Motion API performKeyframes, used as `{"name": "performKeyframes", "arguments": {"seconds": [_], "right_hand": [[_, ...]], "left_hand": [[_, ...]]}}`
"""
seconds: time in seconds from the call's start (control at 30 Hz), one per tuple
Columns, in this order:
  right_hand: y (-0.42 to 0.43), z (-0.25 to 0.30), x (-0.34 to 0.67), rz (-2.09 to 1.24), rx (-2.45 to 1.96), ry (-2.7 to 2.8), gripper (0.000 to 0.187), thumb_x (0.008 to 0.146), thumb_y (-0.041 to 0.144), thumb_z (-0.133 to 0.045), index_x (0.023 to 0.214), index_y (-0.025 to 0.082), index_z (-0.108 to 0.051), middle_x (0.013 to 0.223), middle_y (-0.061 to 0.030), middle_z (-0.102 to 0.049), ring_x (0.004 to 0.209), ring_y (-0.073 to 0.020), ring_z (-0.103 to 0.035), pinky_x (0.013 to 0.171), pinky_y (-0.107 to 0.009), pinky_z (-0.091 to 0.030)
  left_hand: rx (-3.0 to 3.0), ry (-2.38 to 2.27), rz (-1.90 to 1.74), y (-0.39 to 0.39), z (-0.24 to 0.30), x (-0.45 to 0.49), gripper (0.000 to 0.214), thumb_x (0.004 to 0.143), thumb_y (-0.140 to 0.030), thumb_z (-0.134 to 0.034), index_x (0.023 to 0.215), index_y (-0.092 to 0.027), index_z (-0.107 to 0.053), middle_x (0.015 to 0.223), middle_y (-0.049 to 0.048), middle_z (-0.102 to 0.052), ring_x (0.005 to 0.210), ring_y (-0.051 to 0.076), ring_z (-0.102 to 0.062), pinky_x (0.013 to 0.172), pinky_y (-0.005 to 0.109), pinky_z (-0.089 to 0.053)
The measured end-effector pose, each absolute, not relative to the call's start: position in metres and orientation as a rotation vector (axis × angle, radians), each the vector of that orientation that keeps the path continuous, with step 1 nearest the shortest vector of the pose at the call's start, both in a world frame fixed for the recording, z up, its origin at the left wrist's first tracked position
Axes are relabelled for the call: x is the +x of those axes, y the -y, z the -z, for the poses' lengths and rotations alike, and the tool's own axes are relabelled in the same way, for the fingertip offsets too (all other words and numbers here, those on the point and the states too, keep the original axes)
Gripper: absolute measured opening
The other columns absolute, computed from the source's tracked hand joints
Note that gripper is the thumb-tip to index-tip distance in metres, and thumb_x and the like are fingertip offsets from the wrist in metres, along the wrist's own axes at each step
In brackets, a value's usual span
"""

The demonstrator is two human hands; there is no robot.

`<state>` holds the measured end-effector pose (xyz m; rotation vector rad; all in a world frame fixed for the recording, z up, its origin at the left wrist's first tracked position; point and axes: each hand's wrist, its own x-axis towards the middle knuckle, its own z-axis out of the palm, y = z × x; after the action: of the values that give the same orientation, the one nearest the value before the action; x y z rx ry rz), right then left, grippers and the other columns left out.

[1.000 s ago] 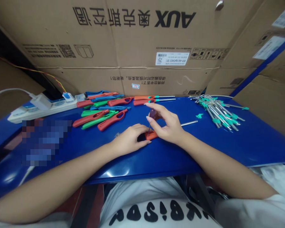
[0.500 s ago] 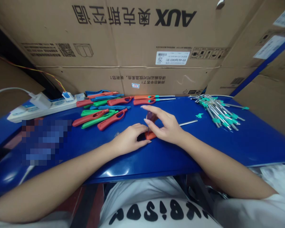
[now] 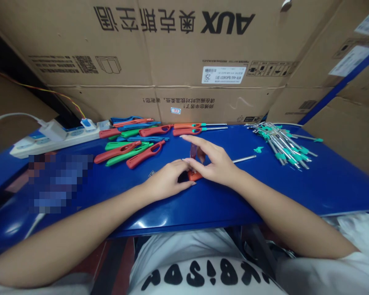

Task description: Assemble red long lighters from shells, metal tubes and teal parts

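In the head view an orange long-necked lighter (image 3: 193, 175) lies on the blue table, its metal tube (image 3: 244, 159) pointing right. My left hand (image 3: 169, 177) rests at the lighter's handle end, thumb and fingers closed around it. My right hand (image 3: 217, 163) grips a small screwdriver with a dark purple handle (image 3: 193, 150), held upright over the handle end. My fingers hide its tip and most of the lighter's middle. Just left of my left hand is a little pile of screws (image 3: 151, 173).
Red, green and blue lighter shells (image 3: 132, 153) lie at the back left. Two assembled lighters (image 3: 199, 125) are behind my hands. A heap of metal tubes with green parts (image 3: 284, 143) sits on the right. A power strip (image 3: 70, 139) and a large cardboard box (image 3: 126, 73) border the table.
The right thumb and the screwdriver have shifted slightly, and the thumb now covers the shaft that showed before. My left hand and the lighter stay in place.
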<state>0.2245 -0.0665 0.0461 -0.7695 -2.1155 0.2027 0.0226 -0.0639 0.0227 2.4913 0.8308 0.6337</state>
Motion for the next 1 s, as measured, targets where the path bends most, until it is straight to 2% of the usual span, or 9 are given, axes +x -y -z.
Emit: {"name": "performKeyframes", "arguments": {"seconds": [0.1, 0.27, 0.47, 0.57, 0.67, 0.73, 0.87, 0.93, 1.0], "right_hand": [[0.067, -0.047, 0.226, 0.005, -0.738, 2.159, 0.048, 0.098, 0.034, -0.058, 0.145, 0.025, -0.05, 0.096, -0.0033, -0.072, 0.083, -0.017, -0.068, 0.079, -0.029, -0.057], [0.07, -0.053, 0.225, -0.039, -0.66, 2.151, 0.051, 0.104, 0.021, -0.037, 0.155, 0.022, -0.037, 0.118, -0.008, -0.071, 0.098, -0.0155, -0.07, 0.085, -0.028, -0.058], [0.067, -0.052, 0.227, 0.19, -0.674, 2.091, 0.028, 0.098, 0.03, -0.06, 0.123, 0.019, -0.065, 0.098, -0.006, -0.076, 0.082, -0.0155, -0.072, 0.071, -0.024, -0.057], [0.067, -0.054, 0.227, 0.174, -0.689, 2.122, 0.028, 0.101, 0.029, -0.054, 0.125, 0.018, -0.064, 0.1, -0.0072, -0.075, 0.084, -0.0159, -0.072, 0.072, -0.025, -0.057], [0.068, -0.056, 0.226, -0.043, -0.66, 2.152, 0.038, 0.104, 0.02, -0.039, 0.138, 0.02, -0.055, 0.108, -0.0075, -0.072, 0.097, -0.0157, -0.07, 0.086, -0.029, -0.058], [0.068, -0.056, 0.225, -0.13, -0.643, 2.109, 0.035, 0.104, 0.02, -0.041, 0.135, 0.021, -0.057, 0.108, -0.0064, -0.072, 0.092, -0.0143, -0.07, 0.086, -0.029, -0.057], [0.066, -0.054, 0.227, 0.042, -0.694, 2.037, 0.019, 0.097, 0.03, -0.061, 0.112, 0.019, -0.067, 0.094, -0.0049, -0.074, 0.068, -0.0121, -0.066, 0.068, -0.025, -0.056], [0.066, -0.054, 0.228, 0.11, -0.675, 2.063, 0.021, 0.098, 0.029, -0.058, 0.115, 0.018, -0.067, 0.092, -0.006, -0.073, 0.073, -0.0144, -0.068, 0.069, -0.026, -0.057], [0.067, -0.055, 0.227, 0.058, -0.627, 2.09, 0.029, 0.102, 0.023, -0.048, 0.126, 0.018, -0.062, 0.1, -0.0086, -0.073, 0.087, -0.0164, -0.07, 0.077, -0.029, -0.058]], "left_hand": [[2.495, -0.813, -0.649, 0.064, -0.023, 0.023, 0.017, 0.088, -0.024, -0.071, 0.101, -0.018, -0.062, 0.097, 0.0052, -0.069, 0.089, 0.022, -0.066, 0.082, 0.034, -0.053], [2.487, -0.774, -0.636, 0.064, -0.025, 0.023, 0.023, 0.088, -0.025, -0.072, 0.106, -0.017, -0.062, 0.099, 0.0056, -0.069, 0.091, 0.022, -0.066, 0.083, 0.034, -0.053], [2.498, -0.772, -0.644, 0.064, -0.025, 0.023, 0.024, 0.086, -0.02, -0.073, 0.107, -0.017, -0.061, 0.098, 0.005, -0.069, 0.09, 0.022, -0.065, 0.082, 0.034, -0.052], [2.499, -0.78, -0.637, 0.064, -0.024, 0.023, 0.023, 0.087, -0.022, -0.073, 0.107, -0.017, -0.061, 0.098, 0.0048, -0.068, 0.09, 0.022, -0.065, 0.082, 0.034, -0.052], [2.495, -0.783, -0.632, 0.064, -0.024, 0.023, 0.021, 0.088, -0.024, -0.073, 0.103, -0.017, -0.061, 0.098, 0.0051, -0.068, 0.09, 0.022, -0.065, 0.082, 0.034, -0.051], [2.496, -0.788, -0.627, 0.064, -0.025, 0.023, 0.019, 0.087, -0.024, -0.073, 0.101, -0.017, -0.061, 0.096, 0.0048, -0.068, 0.09, 0.022, -0.064, 0.082, 0.034, -0.051], [2.487, -0.783, -0.616, 0.065, -0.026, 0.023, 0.022, 0.088, -0.022, -0.072, 0.106, -0.018, -0.062, 0.097, 0.0042, -0.068, 0.091, 0.021, -0.064, 0.083, 0.034, -0.051], [2.486, -0.777, -0.616, 0.065, -0.025, 0.023, 0.024, 0.088, -0.023, -0.072, 0.109, -0.018, -0.062, 0.099, 0.0045, -0.068, 0.092, 0.022, -0.064, 0.084, 0.034, -0.052], [2.493, -0.782, -0.621, 0.064, -0.024, 0.023, 0.023, 0.088, -0.025, -0.072, 0.107, -0.018, -0.061, 0.098, 0.0047, -0.068, 0.092, 0.022, -0.064, 0.083, 0.034, -0.052]]}}
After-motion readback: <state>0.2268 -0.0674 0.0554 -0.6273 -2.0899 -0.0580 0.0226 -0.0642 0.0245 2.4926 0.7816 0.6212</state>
